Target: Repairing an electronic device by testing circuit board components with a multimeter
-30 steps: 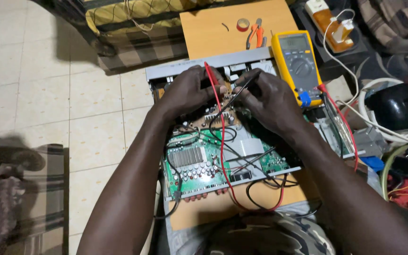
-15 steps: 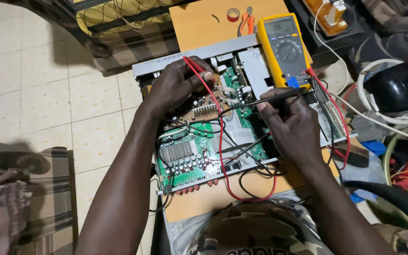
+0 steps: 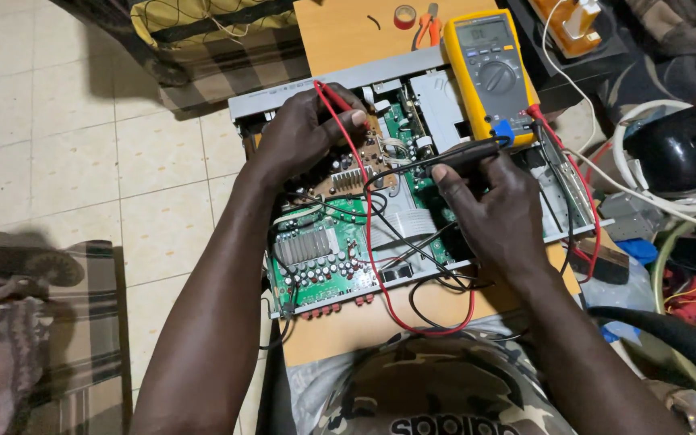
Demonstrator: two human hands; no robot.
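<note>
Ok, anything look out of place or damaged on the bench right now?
No visible damage. The yellow multimeter lies propped on the opened chassis, not on the wooden board. Its red lead loops across the green circuit board, near the left hand.

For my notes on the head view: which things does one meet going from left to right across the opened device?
Left hand with red probe → green circuit board → right hand with black probe → yellow multimeter.

The left hand [image 3: 304, 133] hides the red probe's tip; the black helmet [image 3: 686, 149] is cut off by the right edge.
</note>
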